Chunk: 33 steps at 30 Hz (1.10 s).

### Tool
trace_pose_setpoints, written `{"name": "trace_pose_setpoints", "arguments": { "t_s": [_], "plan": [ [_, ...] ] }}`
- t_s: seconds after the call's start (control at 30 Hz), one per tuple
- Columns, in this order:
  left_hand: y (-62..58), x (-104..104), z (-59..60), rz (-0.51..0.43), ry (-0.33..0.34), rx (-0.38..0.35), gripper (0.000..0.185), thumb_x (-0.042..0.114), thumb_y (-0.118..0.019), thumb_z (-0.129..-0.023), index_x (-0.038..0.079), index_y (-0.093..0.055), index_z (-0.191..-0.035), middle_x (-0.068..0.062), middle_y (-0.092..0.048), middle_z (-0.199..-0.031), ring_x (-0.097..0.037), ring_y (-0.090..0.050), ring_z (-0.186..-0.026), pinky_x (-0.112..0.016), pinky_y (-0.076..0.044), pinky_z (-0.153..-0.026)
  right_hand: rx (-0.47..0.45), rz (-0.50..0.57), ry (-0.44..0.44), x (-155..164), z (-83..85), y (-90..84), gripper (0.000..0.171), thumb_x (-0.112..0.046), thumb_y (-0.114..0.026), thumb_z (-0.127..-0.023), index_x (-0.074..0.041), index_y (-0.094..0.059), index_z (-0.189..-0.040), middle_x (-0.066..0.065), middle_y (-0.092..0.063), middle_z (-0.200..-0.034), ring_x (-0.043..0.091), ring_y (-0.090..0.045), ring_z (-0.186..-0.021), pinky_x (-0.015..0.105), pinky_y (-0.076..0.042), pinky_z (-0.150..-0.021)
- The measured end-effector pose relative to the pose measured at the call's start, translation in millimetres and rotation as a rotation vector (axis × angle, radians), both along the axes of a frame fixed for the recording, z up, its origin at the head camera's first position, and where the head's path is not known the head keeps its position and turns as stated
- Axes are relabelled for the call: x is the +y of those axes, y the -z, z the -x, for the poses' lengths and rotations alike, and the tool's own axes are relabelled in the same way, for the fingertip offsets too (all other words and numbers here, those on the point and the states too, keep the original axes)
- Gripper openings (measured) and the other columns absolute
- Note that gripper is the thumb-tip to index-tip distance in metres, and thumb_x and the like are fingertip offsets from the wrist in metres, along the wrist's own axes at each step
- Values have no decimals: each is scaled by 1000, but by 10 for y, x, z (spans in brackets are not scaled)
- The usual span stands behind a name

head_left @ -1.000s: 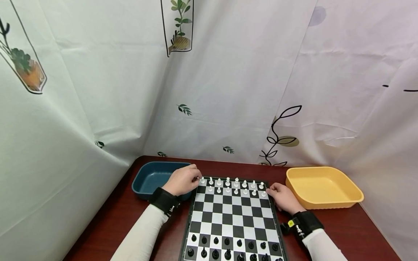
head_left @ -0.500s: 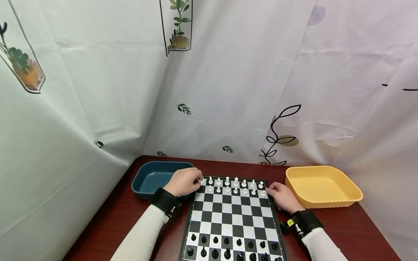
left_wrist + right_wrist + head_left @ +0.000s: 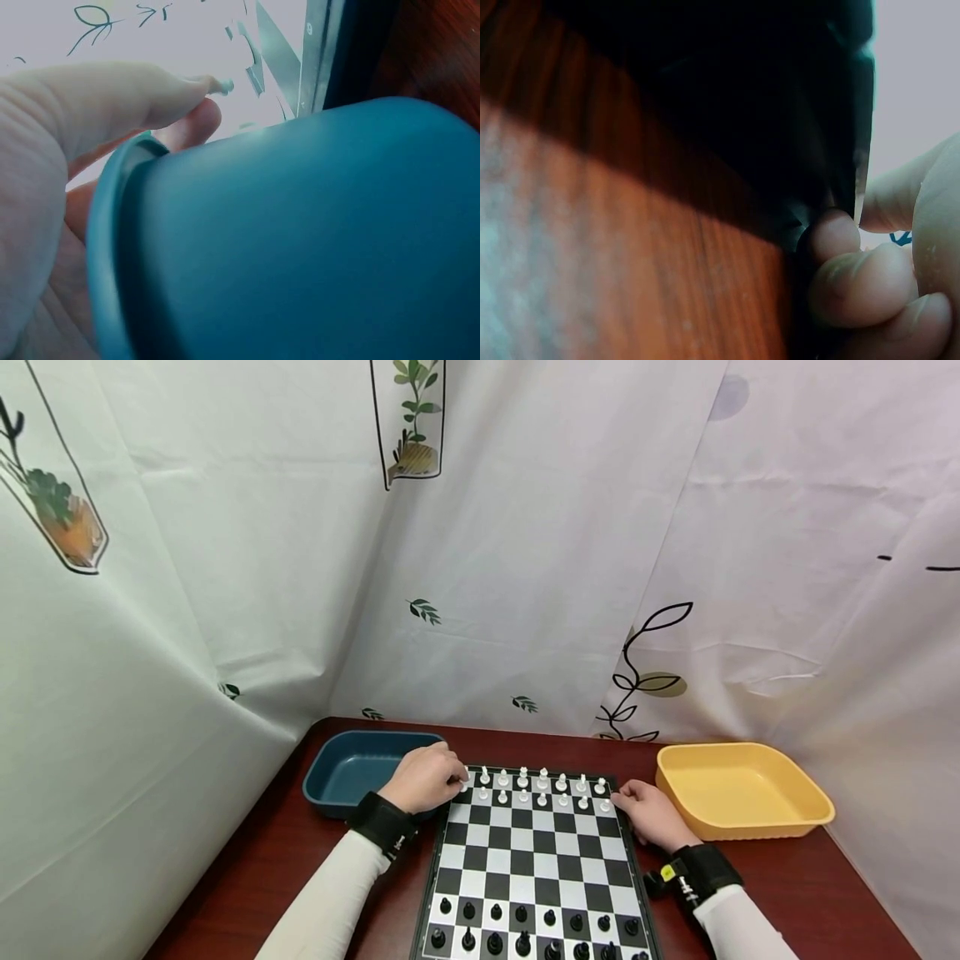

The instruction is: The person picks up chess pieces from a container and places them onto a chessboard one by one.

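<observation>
Head view shows your left hand pinching the corner white plastic chess piece on the black-and-white chessboard, right hand curled on its far-right edge; left wrist view confirms the pinch beside the blue plastic tray; right wrist view shows fingers gripping the board, so a careless lift could topple neighbouring pieces.

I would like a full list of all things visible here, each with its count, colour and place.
chessboard: one, black and white, centre of table
white pieces: far two rows
black pieces: near two rows, partly cut off
blue tray: one, left of board
yellow tray: one, right of board
table: one, dark red wood
curtain: white, plant prints, behind
left hand: far left corner, pinching a white piece
right hand: curled at board's right edge
</observation>
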<state>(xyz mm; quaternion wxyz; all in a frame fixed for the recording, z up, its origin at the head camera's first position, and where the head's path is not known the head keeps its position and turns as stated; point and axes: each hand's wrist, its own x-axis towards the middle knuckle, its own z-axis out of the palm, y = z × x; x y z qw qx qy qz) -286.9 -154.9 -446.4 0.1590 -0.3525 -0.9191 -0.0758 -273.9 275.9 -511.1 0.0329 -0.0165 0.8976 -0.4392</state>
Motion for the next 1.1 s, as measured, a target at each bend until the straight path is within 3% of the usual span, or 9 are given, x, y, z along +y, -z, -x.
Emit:
{"name": "trace_pose_setpoints", "arguments": {
  "t_s": [0.27,0.53,1.1],
  "plan": [
    [32,-9,15,7,10,35,11,14,-88,-94,24,-91,-98,8,-80,-92,-15,-53,-85,-34,-46,-80,1,8,4,-9,-3,2,20,-19,-64,-111,-4,-62,-99,2,-52,-58,20,-50,-42,35,-46,-44],
    [76,-12,32,31,-18,15,19,10,-85,-95,28,-89,-92,13,-78,-86,-15,-42,-83,-37,-31,-80,-1,6,6,-6,-11,10,20,-19,-64,-111,-4,-61,-99,2,-51,-58,20,-51,-42,35,-46,-45],
    [98,-4,21,31,-28,6,8,18,-91,-94,25,-90,-99,11,-80,-90,-16,-38,-81,-37,-28,-80,-3,3,2,-17,-15,-20,20,-20,-64,-111,-4,-62,-100,3,-51,-58,20,-50,-42,35,-45,-44]
  ]
}}
